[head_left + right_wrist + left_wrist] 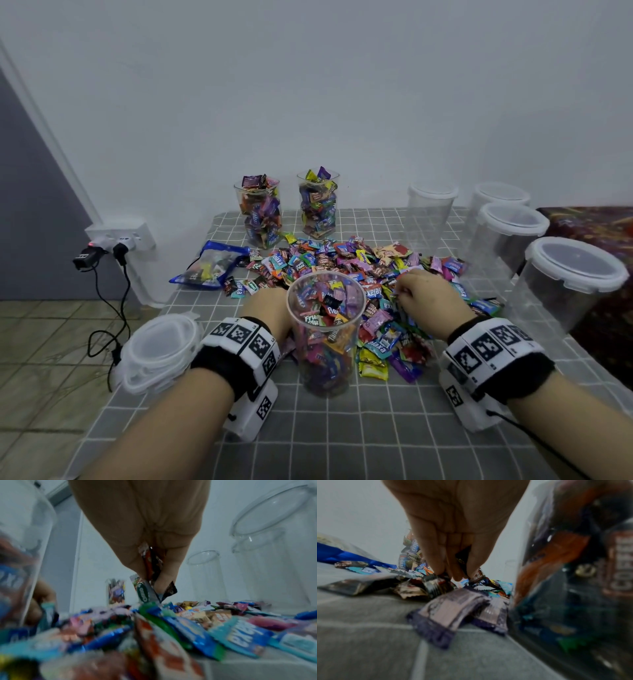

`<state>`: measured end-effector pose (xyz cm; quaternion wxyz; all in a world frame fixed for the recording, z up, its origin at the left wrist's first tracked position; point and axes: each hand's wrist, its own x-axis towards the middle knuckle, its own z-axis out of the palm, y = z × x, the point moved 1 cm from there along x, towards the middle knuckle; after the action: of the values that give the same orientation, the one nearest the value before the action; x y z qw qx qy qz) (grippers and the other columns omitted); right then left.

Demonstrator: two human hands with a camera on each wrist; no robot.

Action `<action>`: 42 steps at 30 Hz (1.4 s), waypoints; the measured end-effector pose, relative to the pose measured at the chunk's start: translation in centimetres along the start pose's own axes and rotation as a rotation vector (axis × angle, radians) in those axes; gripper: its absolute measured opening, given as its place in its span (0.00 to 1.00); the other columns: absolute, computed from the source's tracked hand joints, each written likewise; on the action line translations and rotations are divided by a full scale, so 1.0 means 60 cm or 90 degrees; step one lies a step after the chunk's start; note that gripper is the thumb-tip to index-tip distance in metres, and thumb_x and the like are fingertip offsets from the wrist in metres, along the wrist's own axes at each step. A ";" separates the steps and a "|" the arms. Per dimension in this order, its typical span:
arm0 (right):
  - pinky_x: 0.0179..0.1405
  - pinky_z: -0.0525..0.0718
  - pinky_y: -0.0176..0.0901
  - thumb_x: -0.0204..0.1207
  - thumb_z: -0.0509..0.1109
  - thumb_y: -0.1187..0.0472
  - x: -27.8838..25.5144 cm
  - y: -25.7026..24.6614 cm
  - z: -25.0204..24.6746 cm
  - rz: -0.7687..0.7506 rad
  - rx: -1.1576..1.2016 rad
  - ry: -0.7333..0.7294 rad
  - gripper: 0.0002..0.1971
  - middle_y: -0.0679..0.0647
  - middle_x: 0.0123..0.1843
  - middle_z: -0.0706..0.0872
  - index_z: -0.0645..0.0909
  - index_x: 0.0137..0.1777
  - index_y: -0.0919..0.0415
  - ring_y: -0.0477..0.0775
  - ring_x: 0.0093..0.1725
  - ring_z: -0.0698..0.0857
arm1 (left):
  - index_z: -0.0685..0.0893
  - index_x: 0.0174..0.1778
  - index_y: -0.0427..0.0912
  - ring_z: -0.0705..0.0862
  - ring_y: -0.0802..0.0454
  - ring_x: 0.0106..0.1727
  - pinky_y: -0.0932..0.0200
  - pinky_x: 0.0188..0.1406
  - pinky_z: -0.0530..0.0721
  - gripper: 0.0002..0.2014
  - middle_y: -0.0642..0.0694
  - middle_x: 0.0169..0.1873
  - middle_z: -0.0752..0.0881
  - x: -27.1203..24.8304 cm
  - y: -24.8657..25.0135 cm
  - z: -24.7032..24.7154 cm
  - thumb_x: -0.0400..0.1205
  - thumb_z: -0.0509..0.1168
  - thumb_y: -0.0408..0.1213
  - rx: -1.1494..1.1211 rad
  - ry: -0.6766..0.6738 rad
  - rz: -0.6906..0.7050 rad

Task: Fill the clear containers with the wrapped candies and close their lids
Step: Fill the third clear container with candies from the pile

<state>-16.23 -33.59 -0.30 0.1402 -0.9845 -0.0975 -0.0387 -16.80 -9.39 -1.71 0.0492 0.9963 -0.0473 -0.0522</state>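
A tall clear container [327, 337], lidless and mostly full of wrapped candies, stands at the table's front centre. Behind it spreads a heap of loose wrapped candies [370, 267]. My left hand [269, 310] reaches into the heap just left of the container, fingers curled round dark-wrapped candies [464, 557]. On the right side of the heap my right hand [423, 296] pinches a few candies [150, 566] lifted just above the pile. Two filled lidless containers [262, 212] [318, 204] stand at the back.
A stack of white-rimmed lids [159, 353] lies at the table's front left edge. Several lidded empty containers [568, 284] [507, 236] line the right side. A blue candy bag [212, 265] lies at the left. A wall socket with cables [118, 240] sits beyond the left edge.
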 end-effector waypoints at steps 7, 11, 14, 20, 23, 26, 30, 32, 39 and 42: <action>0.39 0.61 0.38 0.78 0.64 0.68 -0.014 -0.045 -0.051 -0.094 0.159 0.186 0.07 0.50 0.43 0.78 0.84 0.46 0.63 0.52 0.45 0.76 | 0.86 0.54 0.42 0.85 0.43 0.52 0.48 0.54 0.84 0.11 0.43 0.50 0.88 0.001 -0.009 0.003 0.83 0.60 0.39 -0.025 0.051 -0.007; 0.42 0.69 0.26 0.78 0.66 0.68 -0.027 -0.090 -0.081 -0.162 0.261 0.255 0.07 0.50 0.44 0.81 0.85 0.46 0.61 0.46 0.43 0.75 | 0.85 0.56 0.41 0.84 0.41 0.53 0.50 0.53 0.83 0.12 0.41 0.52 0.87 -0.002 -0.010 0.001 0.84 0.59 0.41 -0.024 0.081 0.008; 0.46 0.71 0.26 0.78 0.66 0.68 -0.038 -0.119 -0.090 -0.216 0.311 0.261 0.06 0.50 0.46 0.83 0.85 0.46 0.60 0.44 0.45 0.77 | 0.85 0.57 0.41 0.84 0.42 0.54 0.50 0.54 0.82 0.13 0.41 0.53 0.87 -0.007 -0.008 -0.003 0.84 0.58 0.41 -0.030 0.093 0.015; 0.50 0.76 0.34 0.76 0.66 0.66 -0.052 -0.149 -0.073 -0.306 0.296 0.196 0.06 0.52 0.49 0.85 0.85 0.46 0.62 0.46 0.50 0.80 | 0.84 0.55 0.41 0.83 0.42 0.56 0.53 0.52 0.79 0.13 0.42 0.54 0.86 -0.017 -0.003 -0.014 0.85 0.56 0.39 -0.049 0.104 0.002; 0.50 0.75 0.35 0.72 0.63 0.64 -0.054 -0.156 -0.059 -0.347 0.264 0.169 0.09 0.53 0.50 0.85 0.85 0.46 0.63 0.48 0.50 0.81 | 0.84 0.53 0.41 0.83 0.43 0.55 0.55 0.49 0.78 0.12 0.42 0.53 0.86 -0.019 -0.002 -0.017 0.85 0.56 0.41 -0.063 0.111 -0.011; 0.53 0.73 0.31 0.73 0.64 0.63 -0.055 -0.159 -0.055 -0.366 0.262 0.149 0.10 0.51 0.53 0.84 0.86 0.48 0.62 0.43 0.52 0.78 | 0.84 0.50 0.41 0.83 0.43 0.51 0.57 0.44 0.76 0.12 0.42 0.50 0.87 -0.021 -0.001 -0.017 0.85 0.56 0.41 -0.074 0.119 -0.014; 0.58 0.66 0.20 0.74 0.65 0.60 -0.061 -0.160 -0.052 -0.366 0.280 0.134 0.14 0.50 0.59 0.82 0.85 0.57 0.60 0.40 0.58 0.75 | 0.83 0.44 0.42 0.76 0.48 0.40 0.60 0.39 0.68 0.12 0.43 0.46 0.87 -0.028 -0.002 -0.022 0.84 0.57 0.42 -0.080 0.148 -0.014; 0.61 0.64 0.19 0.74 0.66 0.56 -0.066 -0.159 -0.050 -0.350 0.290 0.137 0.17 0.49 0.62 0.81 0.83 0.60 0.59 0.41 0.62 0.74 | 0.83 0.44 0.43 0.80 0.46 0.42 0.60 0.38 0.70 0.11 0.44 0.45 0.88 -0.032 -0.005 -0.025 0.84 0.59 0.44 -0.101 0.162 -0.015; 0.74 0.70 0.42 0.54 0.76 0.35 -0.074 -0.124 -0.025 -0.180 0.497 -0.058 0.55 0.38 0.76 0.67 0.57 0.81 0.47 0.38 0.74 0.69 | 0.88 0.56 0.45 0.84 0.49 0.52 0.57 0.51 0.79 0.11 0.47 0.51 0.88 -0.052 -0.017 -0.046 0.82 0.65 0.41 -0.269 0.297 -0.048; 0.68 0.75 0.31 0.53 0.83 0.43 -0.075 -0.116 -0.004 -0.155 0.602 -0.137 0.60 0.34 0.72 0.69 0.51 0.82 0.44 0.28 0.69 0.73 | 0.88 0.57 0.44 0.82 0.52 0.47 0.58 0.48 0.78 0.11 0.48 0.47 0.89 -0.062 -0.020 -0.079 0.81 0.66 0.40 -0.326 0.381 -0.039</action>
<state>-22.04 -27.89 1.32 0.5546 -0.7931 -0.2328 0.0953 -19.86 -7.41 3.25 0.3063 0.9238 0.0137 0.2292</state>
